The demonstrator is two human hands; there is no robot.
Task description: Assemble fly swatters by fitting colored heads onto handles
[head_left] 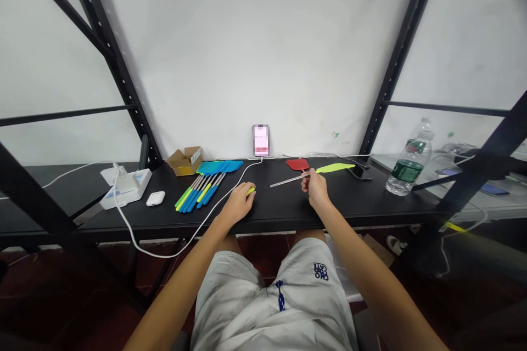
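My right hand (315, 186) is closed around the metal rod of a yellow-green fly swatter (334, 168), whose flat head points right over the black shelf (288, 208). The bare rod end sticks out to the left. My left hand (239, 202) rests on the shelf, closed on a small yellow-green handle piece (251, 190). A red swatter head (297, 164) lies just behind the right hand. A bundle of finished blue swatters with blue and yellow handles (206, 184) lies to the left.
A phone (261, 140) leans against the wall with a white cable (164, 247) running off the front edge. A small cardboard box (185, 160), white earbud case (155, 198) and power strip (125, 186) sit left. A water bottle (407, 167) stands right.
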